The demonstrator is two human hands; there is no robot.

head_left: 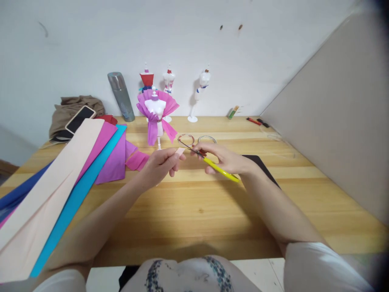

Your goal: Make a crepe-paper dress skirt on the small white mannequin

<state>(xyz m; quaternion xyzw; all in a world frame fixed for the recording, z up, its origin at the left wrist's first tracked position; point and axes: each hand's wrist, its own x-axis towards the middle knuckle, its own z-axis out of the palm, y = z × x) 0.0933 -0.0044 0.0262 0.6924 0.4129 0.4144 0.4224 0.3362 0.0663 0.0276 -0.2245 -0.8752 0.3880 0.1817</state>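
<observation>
Between its thumb and fingers, my left hand (164, 163) pinches a small pale pink piece (180, 151). My right hand (217, 157) is closed around yellow-handled scissors (221, 169), whose dark blades point up and left, near the pale piece. Whether the blades touch it cannot be made out. Just behind my left hand stands a small white mannequin (155, 106) dressed in pink and purple crepe strips (169, 102). Two wire rings, one reddish (186, 135) and one silvery (207, 137), lie behind my right hand.
Long coloured strips (88, 150) cover the table's left side, by a phone (80, 119), brown cloth (73, 106) and a flask (121, 97). Other mannequins (199, 93) stand along the wall. A glue stick (233, 112), red and black pens (253, 121) and a dark flat object (264, 168) lie right.
</observation>
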